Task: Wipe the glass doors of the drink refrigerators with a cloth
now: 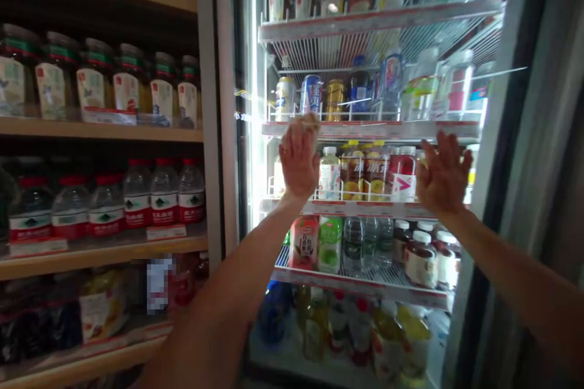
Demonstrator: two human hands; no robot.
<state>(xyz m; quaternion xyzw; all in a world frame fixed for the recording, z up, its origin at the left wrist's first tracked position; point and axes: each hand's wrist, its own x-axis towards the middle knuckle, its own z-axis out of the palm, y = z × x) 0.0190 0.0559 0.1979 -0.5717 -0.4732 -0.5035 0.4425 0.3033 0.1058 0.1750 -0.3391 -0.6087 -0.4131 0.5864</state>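
Setting: We stand before an open drinks fridge [456, 9], its wire shelves packed with bottles and cans; wooden shelves [100, 130] of jars and water bottles run along the left.
Left hand: Our left hand [298, 161] is raised against the second fridge shelf [387, 129], fingers closed round a crumpled cloth [306, 123] pressed at the shelf's front edge.
Right hand: Our right hand [441, 173] is lifted beside it, palm forward, fingers spread and holding nothing, in front of the bottles at the right end of the third shelf.
Between the hands: A white bottle [329, 171], amber tea bottles [364, 169] and a red-labelled bottle [404, 173] stand upright in a row.
Above: Cans [311, 94] line the second shelf just over the cloth.
Below: A pink carton [303, 243] and a green bottle [329, 243] sit on the next shelf down.
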